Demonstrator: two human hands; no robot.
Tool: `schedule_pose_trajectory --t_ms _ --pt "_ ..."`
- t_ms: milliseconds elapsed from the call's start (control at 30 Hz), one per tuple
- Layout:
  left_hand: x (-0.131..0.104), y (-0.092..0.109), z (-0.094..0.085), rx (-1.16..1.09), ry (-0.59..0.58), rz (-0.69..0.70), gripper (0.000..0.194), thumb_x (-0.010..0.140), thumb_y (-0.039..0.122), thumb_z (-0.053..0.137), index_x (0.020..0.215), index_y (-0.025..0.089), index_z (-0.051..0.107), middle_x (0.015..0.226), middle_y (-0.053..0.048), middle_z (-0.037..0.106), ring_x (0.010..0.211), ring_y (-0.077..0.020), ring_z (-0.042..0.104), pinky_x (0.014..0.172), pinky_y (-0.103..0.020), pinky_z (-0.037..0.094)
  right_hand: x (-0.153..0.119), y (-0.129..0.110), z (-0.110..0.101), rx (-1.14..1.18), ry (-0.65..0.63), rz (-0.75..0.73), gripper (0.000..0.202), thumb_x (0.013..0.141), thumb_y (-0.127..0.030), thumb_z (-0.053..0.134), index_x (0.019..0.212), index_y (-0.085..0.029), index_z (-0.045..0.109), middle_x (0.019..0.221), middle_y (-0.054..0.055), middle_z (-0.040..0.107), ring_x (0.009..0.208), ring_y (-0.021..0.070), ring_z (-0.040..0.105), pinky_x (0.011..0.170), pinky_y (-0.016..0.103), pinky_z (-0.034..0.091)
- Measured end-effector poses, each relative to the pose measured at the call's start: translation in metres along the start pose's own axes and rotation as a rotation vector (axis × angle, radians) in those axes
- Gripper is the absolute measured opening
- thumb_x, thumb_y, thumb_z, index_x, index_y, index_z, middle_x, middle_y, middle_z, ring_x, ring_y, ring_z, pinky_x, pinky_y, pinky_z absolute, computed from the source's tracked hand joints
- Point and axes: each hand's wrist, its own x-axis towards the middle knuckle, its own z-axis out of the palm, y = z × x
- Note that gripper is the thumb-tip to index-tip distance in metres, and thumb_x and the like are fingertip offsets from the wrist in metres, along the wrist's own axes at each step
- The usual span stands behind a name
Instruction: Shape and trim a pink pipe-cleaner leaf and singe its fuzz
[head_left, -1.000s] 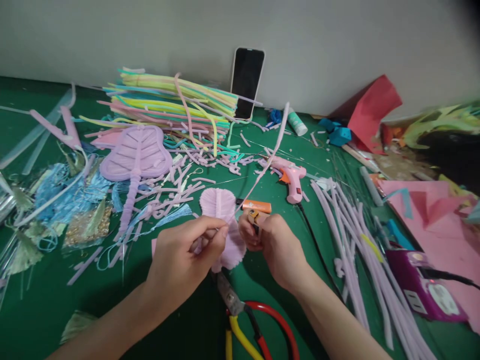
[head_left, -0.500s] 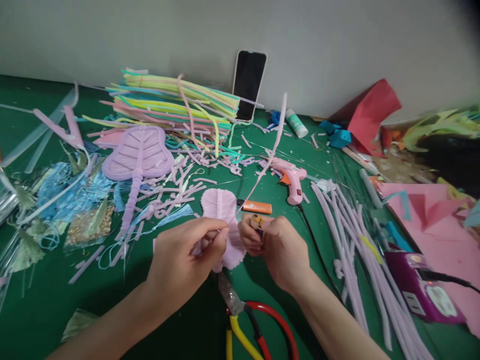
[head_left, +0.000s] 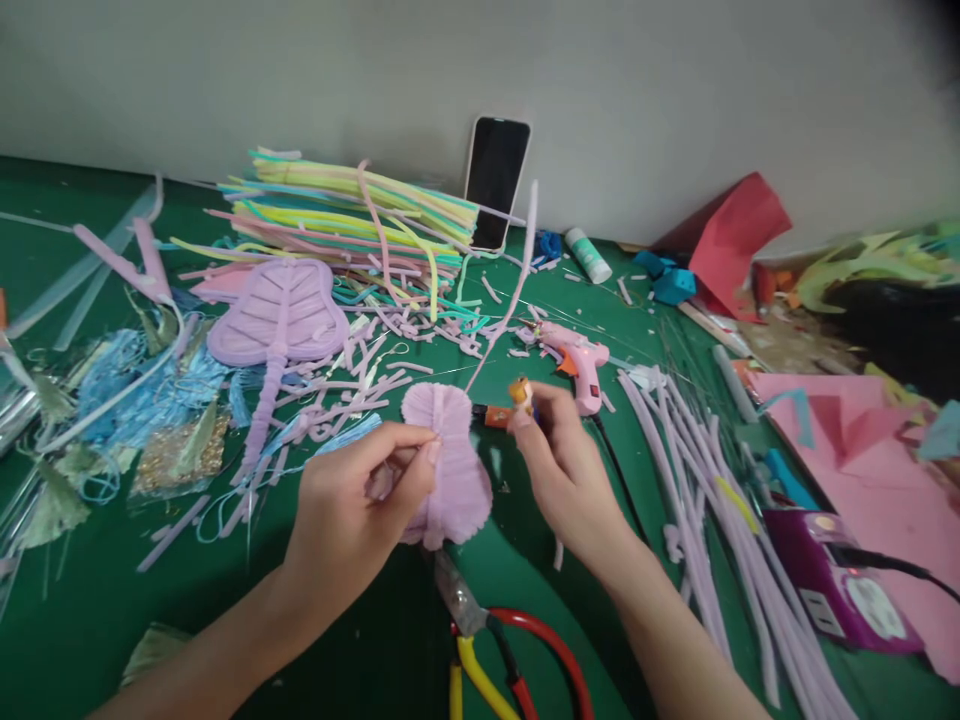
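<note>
My left hand [head_left: 364, 490] is closed, thumb and forefinger pinched together over the left side of a lilac butterfly-shaped pipe-cleaner piece [head_left: 457, 490]. A long lilac pipe cleaner [head_left: 517, 275] rises from near that pinch, its lower part thin and its upper part fluffy. To the right, my right hand [head_left: 559, 450] grips a small tool with a gold-yellow head [head_left: 519, 392]; its body is hidden in the fingers, so its kind is unclear. Behind the tool lies an orange lighter [head_left: 495, 415]. Red-and-yellow-handled pliers [head_left: 461, 595] lie below the butterfly-shaped piece.
A lilac fan-shaped piece [head_left: 277, 310] and coloured pipe-cleaner bundles [head_left: 352, 210] lie at back left. A pink glue gun [head_left: 581, 360], its cord, loose lilac pipe cleaners [head_left: 712, 520] and a purple box [head_left: 840, 590] occupy the right. A phone [head_left: 499, 180] leans against the wall.
My right hand has moved slightly right and up with the small tool, away from the left hand. My left hand has shifted a little left, and the pipe cleaner's tip has swung left.
</note>
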Motion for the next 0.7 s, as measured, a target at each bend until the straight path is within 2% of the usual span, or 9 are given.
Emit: schedule_pose_trajectory --t_ms 67,167,233,367,500,700 --pt "0.001 -0.001 0.000 -0.017 0.005 -0.042 0.011 0.090 0.026 0.059 0.084 0.022 0.067 0.058 0.006 0.066 0.050 -0.0103 0.061 0.050 -0.022 0.043 0.007 0.013 -0.005 -0.323 0.198 -0.188 0.032 0.091 -0.031 0.046 0.119 -0.015 0.050 0.110 0.017 0.062 0.094 0.0270 0.058 0.080 0.042 0.046" --pt "0.001 -0.002 -0.001 -0.038 0.001 -0.075 0.012 0.089 0.028 0.059 0.084 0.021 0.067 0.058 0.006 0.066 0.051 -0.0117 0.063 0.049 -0.023 0.043 0.013 0.023 -0.010 -0.619 0.338 -0.357 0.027 0.094 -0.024 0.045 0.118 -0.015 0.054 0.118 0.019 0.061 0.111 0.0317 0.052 0.095 0.052 0.041" --pt "0.001 -0.001 -0.002 -0.045 -0.001 -0.076 0.012 0.089 0.028 0.059 0.084 0.021 0.068 0.058 0.006 0.067 0.050 -0.0118 0.063 0.049 -0.023 0.043 0.013 0.023 -0.010 -0.705 0.319 -0.427 0.024 0.094 -0.028 0.051 0.115 -0.017 0.058 0.116 0.017 0.061 0.111 0.0319 0.051 0.097 0.053 0.041" --pt "0.000 -0.001 -0.003 -0.054 -0.009 -0.088 0.012 0.089 0.027 0.059 0.083 0.022 0.068 0.059 0.006 0.068 0.051 -0.0115 0.063 0.051 -0.023 0.044 0.009 0.022 -0.006 -0.799 0.132 -0.490 0.026 0.090 -0.036 0.063 0.107 -0.017 0.065 0.112 0.017 0.061 0.109 0.0339 0.050 0.094 0.052 0.043" --pt "0.001 -0.001 -0.003 -0.057 -0.004 -0.091 0.012 0.089 0.028 0.059 0.083 0.022 0.068 0.058 0.006 0.067 0.051 -0.0120 0.063 0.050 -0.023 0.044 0.010 0.027 -0.001 -0.719 0.067 -0.436 0.018 0.094 -0.031 0.056 0.103 -0.018 0.062 0.106 0.016 0.065 0.103 0.0326 0.054 0.091 0.050 0.044" --pt "0.000 -0.002 -0.004 -0.066 0.008 -0.084 0.012 0.089 0.027 0.059 0.084 0.022 0.068 0.057 0.006 0.067 0.049 -0.0113 0.062 0.050 -0.023 0.044 0.004 0.010 -0.002 -0.256 0.012 -0.189 0.025 0.099 -0.037 0.041 0.112 -0.019 0.051 0.098 0.011 0.065 0.081 0.0222 0.060 0.072 0.034 0.046"
